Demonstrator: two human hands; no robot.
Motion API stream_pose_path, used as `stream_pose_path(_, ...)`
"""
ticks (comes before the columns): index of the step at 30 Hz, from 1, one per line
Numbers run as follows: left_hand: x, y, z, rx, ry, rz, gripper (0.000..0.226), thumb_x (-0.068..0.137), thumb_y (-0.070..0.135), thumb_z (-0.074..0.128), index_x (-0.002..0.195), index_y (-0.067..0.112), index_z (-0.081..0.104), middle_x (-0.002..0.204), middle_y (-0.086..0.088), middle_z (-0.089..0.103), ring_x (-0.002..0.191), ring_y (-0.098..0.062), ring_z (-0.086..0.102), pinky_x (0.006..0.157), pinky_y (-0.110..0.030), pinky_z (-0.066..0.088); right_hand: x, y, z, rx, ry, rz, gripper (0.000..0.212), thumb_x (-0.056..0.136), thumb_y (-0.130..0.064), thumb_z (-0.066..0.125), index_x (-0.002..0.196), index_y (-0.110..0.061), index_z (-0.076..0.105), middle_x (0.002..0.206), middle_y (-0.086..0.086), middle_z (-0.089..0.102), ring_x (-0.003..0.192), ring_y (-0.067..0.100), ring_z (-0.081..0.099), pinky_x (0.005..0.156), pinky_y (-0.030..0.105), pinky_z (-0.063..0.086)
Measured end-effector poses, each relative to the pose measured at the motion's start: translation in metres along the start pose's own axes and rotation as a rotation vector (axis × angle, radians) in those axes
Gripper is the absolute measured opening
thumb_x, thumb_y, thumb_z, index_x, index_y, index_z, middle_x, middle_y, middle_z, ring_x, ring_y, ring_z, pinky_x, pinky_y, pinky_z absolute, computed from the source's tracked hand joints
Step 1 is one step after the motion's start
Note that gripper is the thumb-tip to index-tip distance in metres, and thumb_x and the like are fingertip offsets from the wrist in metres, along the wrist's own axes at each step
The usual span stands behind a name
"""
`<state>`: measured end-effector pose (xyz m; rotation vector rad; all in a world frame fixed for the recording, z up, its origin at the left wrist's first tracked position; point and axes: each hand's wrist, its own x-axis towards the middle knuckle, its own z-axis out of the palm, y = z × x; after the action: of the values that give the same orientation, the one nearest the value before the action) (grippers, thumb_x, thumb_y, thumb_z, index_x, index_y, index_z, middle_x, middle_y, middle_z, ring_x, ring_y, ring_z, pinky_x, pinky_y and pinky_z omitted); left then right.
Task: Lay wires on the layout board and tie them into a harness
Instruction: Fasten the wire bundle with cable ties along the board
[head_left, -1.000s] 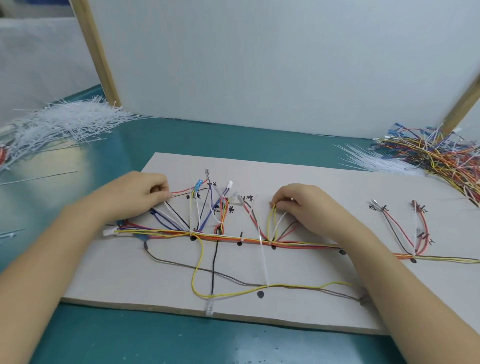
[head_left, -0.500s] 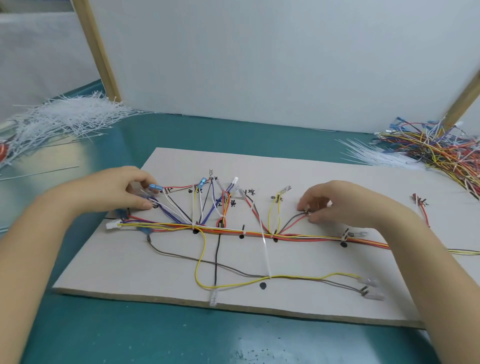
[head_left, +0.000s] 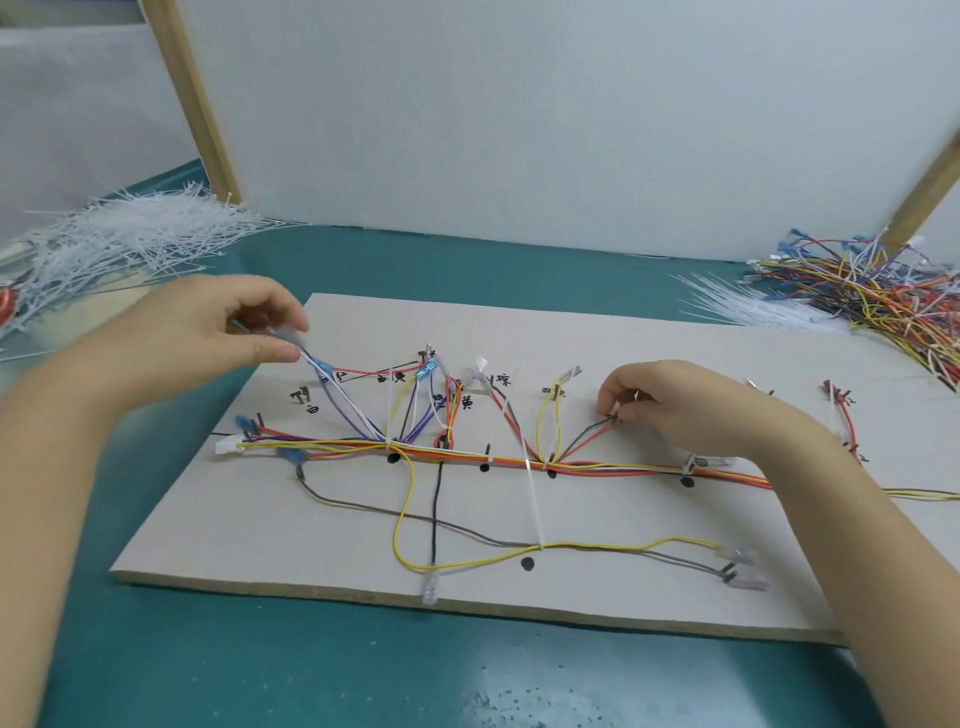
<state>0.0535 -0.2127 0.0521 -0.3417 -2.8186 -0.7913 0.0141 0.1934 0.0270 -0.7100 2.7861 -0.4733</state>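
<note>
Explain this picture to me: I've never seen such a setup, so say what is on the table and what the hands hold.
The one view comes from a camera on the person's head, looking down at two bare hands. On the green table lies a board with pegs and marks, where coloured wires run as a bundle. The left hand lifts a blue and white wire end off the board. The right hand pinches red and dark wire ends low on it. Piles of white ties and spare wires wait at the sides.

One layout board (head_left: 649, 358), two hands, perhaps two cable-tie heaps (head_left: 130, 239).
</note>
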Motion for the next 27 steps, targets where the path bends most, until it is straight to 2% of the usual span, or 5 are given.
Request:
stream_pose_path(6,-0.023,-0.020,0.005,0.148,-0.084,-0.192,0.053,0.046,0.087,0.057,0.088,0.055,0.051,0.089,0.016,0.053,0.073,-0.002,0.056,0.062,-0.025,0.042,0.001,0.000,0.000,0.039,-0.002,0.006,0.037,0.095,-0.008,0.047,0.077,-0.040,0.051,0.083,-0.020,0.056,0.082,0.009,0.052,0.066,0.009,0.035)
stream_pose_path(10,-0.053,-0.025,0.021,0.226,-0.252,-0.102,0.045,0.064,0.045,0.078,0.094,0.056,0.046,0.084,0.021,0.054,0.071,0.003,0.054,0.058,-0.027,0.044,-0.001,-0.001,-0.009,0.015,-0.035,0.032,0.021,0.089,-0.023,0.060,0.086,-0.042,0.052,0.083,-0.017,0.051,0.076,0.005,0.050,0.065,0.012,0.037)
stream_pose_path(16,-0.052,-0.018,0.032,0.325,-0.227,0.052,0.035,0.082,0.014,0.060,0.080,0.045,0.043,0.077,0.017,0.048,0.071,0.003,0.049,0.062,-0.015,0.034,-0.003,-0.008,-0.006,-0.062,-0.024,0.063,0.013,0.088,-0.021,0.062,0.083,-0.031,0.057,0.091,-0.009,0.062,0.085,0.010,0.054,0.071,0.020,0.039)
stream_pose_path(20,-0.047,-0.013,0.040,0.514,-0.285,0.055,0.003,0.075,0.032,0.034,0.075,0.034,0.036,0.083,0.012,0.039,0.078,-0.013,0.043,0.070,-0.028,0.038,-0.004,-0.005,-0.002,-0.068,0.011,0.032,0.013,0.092,-0.017,0.055,0.085,-0.028,0.056,0.089,-0.012,0.060,0.089,0.013,0.052,0.074,0.023,0.038)
stream_pose_path(27,-0.046,-0.014,0.036,0.630,-0.352,0.189,0.042,0.065,0.043,0.004,0.084,0.025,0.037,0.085,0.007,0.034,0.078,-0.016,0.039,0.075,-0.031,0.039,-0.006,-0.003,-0.003,-0.022,0.067,-0.014,0.025,0.091,-0.013,0.056,0.076,-0.033,0.053,0.080,-0.020,0.057,0.078,-0.004,0.049,0.066,0.005,0.035)
